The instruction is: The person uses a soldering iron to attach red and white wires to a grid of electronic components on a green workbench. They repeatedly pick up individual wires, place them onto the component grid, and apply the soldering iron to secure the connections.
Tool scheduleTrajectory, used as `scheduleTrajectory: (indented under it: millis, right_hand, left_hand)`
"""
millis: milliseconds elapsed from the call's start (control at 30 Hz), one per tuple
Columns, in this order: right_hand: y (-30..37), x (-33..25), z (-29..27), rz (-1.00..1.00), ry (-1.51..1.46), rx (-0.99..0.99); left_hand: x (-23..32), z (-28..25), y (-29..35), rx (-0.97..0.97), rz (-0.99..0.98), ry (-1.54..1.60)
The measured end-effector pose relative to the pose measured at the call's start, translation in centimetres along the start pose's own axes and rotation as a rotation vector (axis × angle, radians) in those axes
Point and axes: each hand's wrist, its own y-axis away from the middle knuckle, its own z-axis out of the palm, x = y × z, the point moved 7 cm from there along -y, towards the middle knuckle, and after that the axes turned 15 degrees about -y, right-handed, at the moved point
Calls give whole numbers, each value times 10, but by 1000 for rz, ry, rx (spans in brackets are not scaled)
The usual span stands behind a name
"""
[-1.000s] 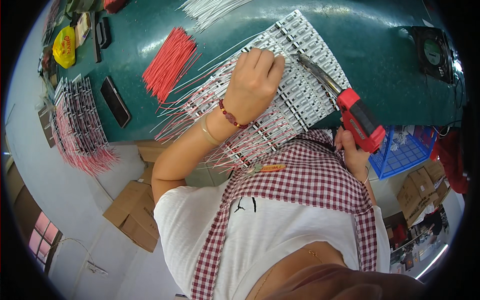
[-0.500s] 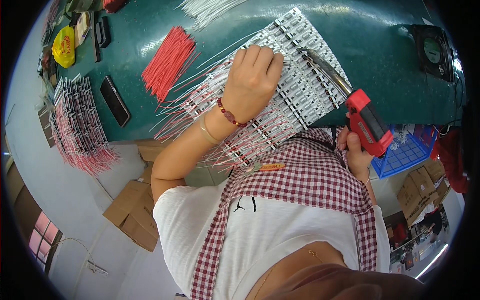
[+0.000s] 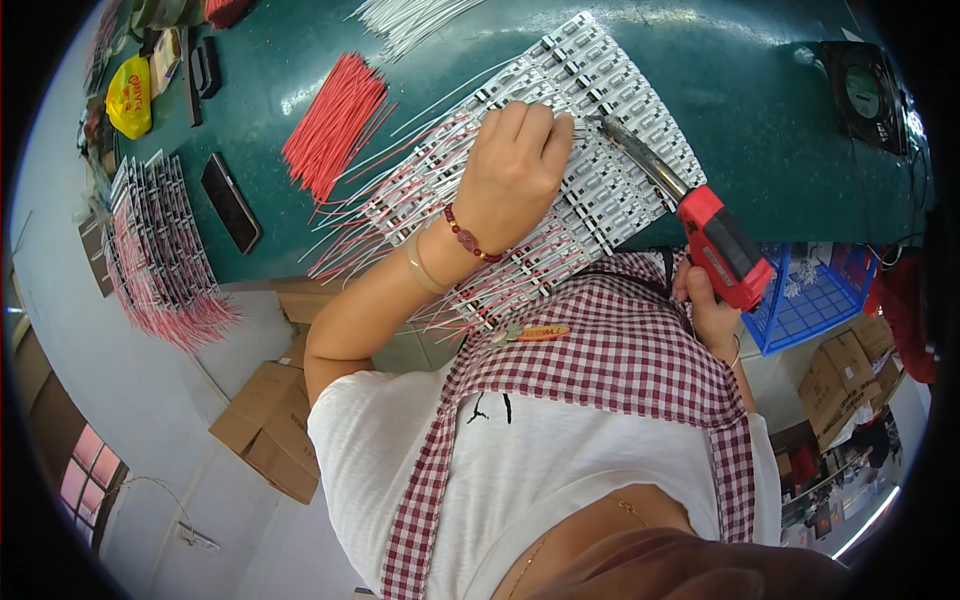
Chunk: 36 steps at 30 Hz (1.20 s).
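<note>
My left hand (image 3: 520, 165) is closed in a pinch over a panel of small circuit boards (image 3: 635, 110). What its fingertips hold is too small to make out. In my right hand (image 3: 706, 305) is a red and black soldering gun (image 3: 725, 245), held by its handle. Its metal tip points up and left, reaching the boards just right of my left fingertips. Rows of small components cover the panel, which lies slanted on the green table (image 3: 770, 190). Red and white wires (image 3: 350, 235) stick out from its left side.
Loose red wires (image 3: 335, 125) and white wires (image 3: 410, 25) lie beyond the panel. At left are a phone (image 3: 230, 203), wired boards (image 3: 165, 240) and a yellow bag (image 3: 128, 97). A black fan (image 3: 865, 100) stands far right, above a blue basket (image 3: 810, 310). Cardboard boxes (image 3: 265, 425) sit below.
The soldering gun's tip has come down the panel toward my left fingertips, and its handle has shifted slightly left. My left hand has moved slightly nearer and to the right.
</note>
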Motion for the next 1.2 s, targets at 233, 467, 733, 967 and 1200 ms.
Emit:
scheduleTrajectory:
  millis: [233, 467, 733, 967, 1200]
  right_hand:
    - [1, -5, 0, -17, 13, 30]
    - [-1, -7, 1, -19, -26, 15]
    - [2, 8, -5, -83, 185, -34]
    - [-1, -8, -1, -23, -27, 50]
    - [1, -9, -1, -22, -88, 64]
  left_hand:
    - [0, 1, -2, 2, -1, 6]
    - [-2, 1, -1, -14, 2, -20]
    - [-1, 0, -2, -6, 13, -16]
    - [0, 1, -1, -9, 5, -30]
    - [0, -2, -3, -15, 25, -53]
